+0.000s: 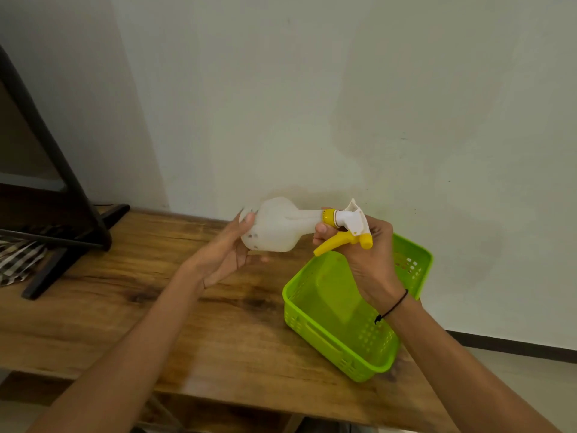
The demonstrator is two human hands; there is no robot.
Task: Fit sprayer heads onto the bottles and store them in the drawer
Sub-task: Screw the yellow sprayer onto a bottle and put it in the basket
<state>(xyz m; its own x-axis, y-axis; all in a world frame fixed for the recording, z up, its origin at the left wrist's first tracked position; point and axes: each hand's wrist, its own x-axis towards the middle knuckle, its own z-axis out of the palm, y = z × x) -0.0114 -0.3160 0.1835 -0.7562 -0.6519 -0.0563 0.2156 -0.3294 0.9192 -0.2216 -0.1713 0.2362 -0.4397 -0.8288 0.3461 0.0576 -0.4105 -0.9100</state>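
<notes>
A pale, faintly stained plaster wall [343,104] is filling most of the view behind a knotty, grained brown wooden tabletop [150,307]. A dark-framed stand [62,195] is sitting cut off at the left edge. A perforated lime-green plastic basket [315,320] is resting near the table's right end. Above it, lying sideways in mid-air, the translucent white plastic bottle [274,226] is being cupped at its base by the left hand [224,254], while the right hand [368,251] is gripping the yellow-and-white trigger sprayer head [349,228] at its neck.

Head camera looks forward and down, close over the wooden table [218,323].
</notes>
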